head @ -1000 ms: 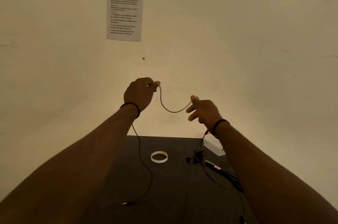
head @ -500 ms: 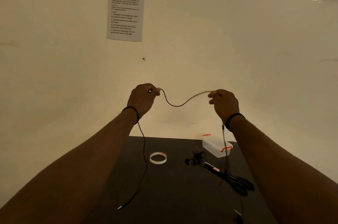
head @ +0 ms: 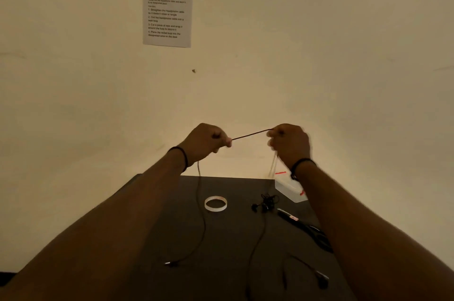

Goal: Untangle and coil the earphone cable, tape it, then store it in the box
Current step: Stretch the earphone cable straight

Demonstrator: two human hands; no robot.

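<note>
thin round earphone cable [head: 250, 134] stretched taut; my left hand [head: 205, 140] and right hand [head: 290, 142], both raised, pinch it.

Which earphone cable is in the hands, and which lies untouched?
The earphone cable pulled taut between left hand and right hand is the held one. The tangled bundle beside the scissors lies untouched on the table.
</note>
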